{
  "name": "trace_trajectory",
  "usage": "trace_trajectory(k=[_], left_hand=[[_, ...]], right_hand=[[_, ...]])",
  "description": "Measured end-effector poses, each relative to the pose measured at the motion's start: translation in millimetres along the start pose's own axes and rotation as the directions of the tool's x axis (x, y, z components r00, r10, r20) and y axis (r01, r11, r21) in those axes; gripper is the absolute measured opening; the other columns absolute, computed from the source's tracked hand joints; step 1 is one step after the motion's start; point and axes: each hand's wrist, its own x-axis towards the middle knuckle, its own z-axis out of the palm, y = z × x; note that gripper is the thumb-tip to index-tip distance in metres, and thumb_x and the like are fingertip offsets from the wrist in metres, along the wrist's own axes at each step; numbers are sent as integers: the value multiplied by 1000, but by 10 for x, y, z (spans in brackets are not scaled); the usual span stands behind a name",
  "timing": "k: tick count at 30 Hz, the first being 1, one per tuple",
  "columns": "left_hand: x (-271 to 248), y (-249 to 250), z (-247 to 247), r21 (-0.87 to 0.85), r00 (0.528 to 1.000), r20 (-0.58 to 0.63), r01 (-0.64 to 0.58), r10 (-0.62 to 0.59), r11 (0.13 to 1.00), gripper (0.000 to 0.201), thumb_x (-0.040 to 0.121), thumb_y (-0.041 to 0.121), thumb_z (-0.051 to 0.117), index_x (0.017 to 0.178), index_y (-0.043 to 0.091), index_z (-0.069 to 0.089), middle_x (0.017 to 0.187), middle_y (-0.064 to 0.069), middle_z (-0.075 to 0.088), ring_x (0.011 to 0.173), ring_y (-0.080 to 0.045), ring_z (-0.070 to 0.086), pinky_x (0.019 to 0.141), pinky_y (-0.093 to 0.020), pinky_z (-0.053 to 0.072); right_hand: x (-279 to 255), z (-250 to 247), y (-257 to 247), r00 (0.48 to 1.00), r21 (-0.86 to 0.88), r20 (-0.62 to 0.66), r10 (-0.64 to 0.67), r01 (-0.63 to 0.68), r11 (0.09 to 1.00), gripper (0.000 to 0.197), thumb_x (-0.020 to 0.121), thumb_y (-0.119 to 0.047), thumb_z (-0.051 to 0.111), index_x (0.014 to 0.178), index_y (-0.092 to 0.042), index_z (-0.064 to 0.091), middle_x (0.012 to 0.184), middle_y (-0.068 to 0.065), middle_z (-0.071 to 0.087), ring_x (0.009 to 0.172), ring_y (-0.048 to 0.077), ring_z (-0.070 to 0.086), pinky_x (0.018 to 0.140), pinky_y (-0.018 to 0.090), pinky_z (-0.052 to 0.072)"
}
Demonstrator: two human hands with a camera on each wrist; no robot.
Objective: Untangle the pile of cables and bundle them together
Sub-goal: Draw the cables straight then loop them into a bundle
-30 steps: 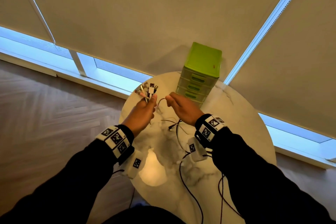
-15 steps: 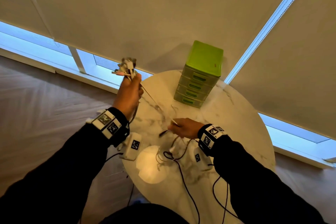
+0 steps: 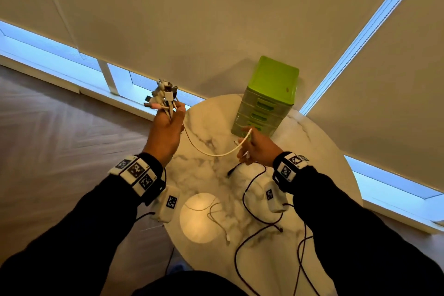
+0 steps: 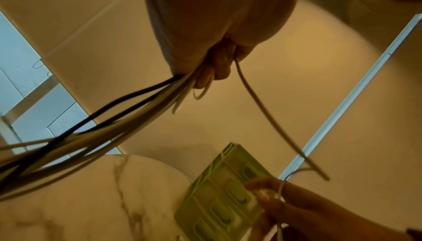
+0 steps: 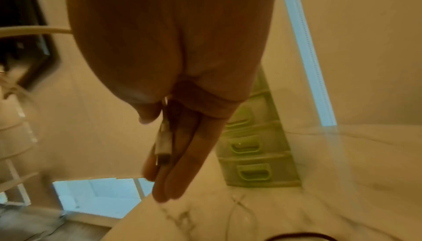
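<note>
My left hand [image 3: 171,116] is raised over the table's left edge and grips a bunch of cables [image 3: 164,96], their plugs sticking up above the fist. In the left wrist view the fist [image 4: 213,64] holds white and black strands [image 4: 109,129] that trail down to the left. One white cable [image 3: 211,154] sags from that hand across to my right hand [image 3: 247,145], which pinches it near the end, just in front of the drawers. The right wrist view shows the white plug [image 5: 163,145] lying along the fingers [image 5: 182,169] under the thumb.
A green drawer unit [image 3: 269,101] stands at the back of the round marble table [image 3: 324,163]. Dark red cables [image 3: 252,202], a thin white cable [image 3: 217,217] and a black plug [image 3: 231,172] lie loose on the tabletop. Wooden floor is to the left.
My right hand has risen from the tabletop toward the drawers, bringing the white cable's end up; the cable now hangs slack. The left hand stays raised with its bunch.
</note>
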Motion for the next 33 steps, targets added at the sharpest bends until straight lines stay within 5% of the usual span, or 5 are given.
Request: trace_trajectory(k=[8,12,15,27,33], left_hand=[[26,97,-97,39,998,-57,-24,26,999,32,103,35,54,73,25,52,60,3,42,52,-10,37,56,-27,36],[77,121,-298,28,992,-129,-7,11,1000,37,103,33,55,72,15,48,64,-9,42,55,-14,39,53,-22,37],[63,111,-414,29,984,-176,9,-4,1000,34,102,35,56,76,14,52,64,-2,47,53,-7,44,58,-22,42],[-343,98,-1179,102,969,-243,68,-42,992,33,103,35,54,71,27,51,48,18,51,48,2,48,59,-21,37],[-470,-117,-1745,-100,915,-376,116,-145,988,48,99,57,47,100,9,55,58,10,32,51,-12,29,51,-32,26]], right_hand=[[20,-40,-40,915,-831,-11,404,-233,506,58,74,-51,83,110,-14,59,108,6,61,89,25,57,77,34,49],[23,82,-204,1000,-598,-3,17,-16,801,112,59,-39,95,147,-17,29,141,10,39,120,28,52,96,36,48],[27,406,-513,931,-379,202,-306,362,852,114,65,-32,93,152,-37,20,150,1,29,96,18,64,84,35,58],[200,1824,-1471,766,-255,403,-501,620,742,24,106,-28,45,101,-7,57,89,9,68,75,20,68,78,44,56],[400,2104,-1533,873,-83,154,-462,477,875,22,107,-22,39,96,-5,47,92,16,64,72,17,72,62,34,59]])
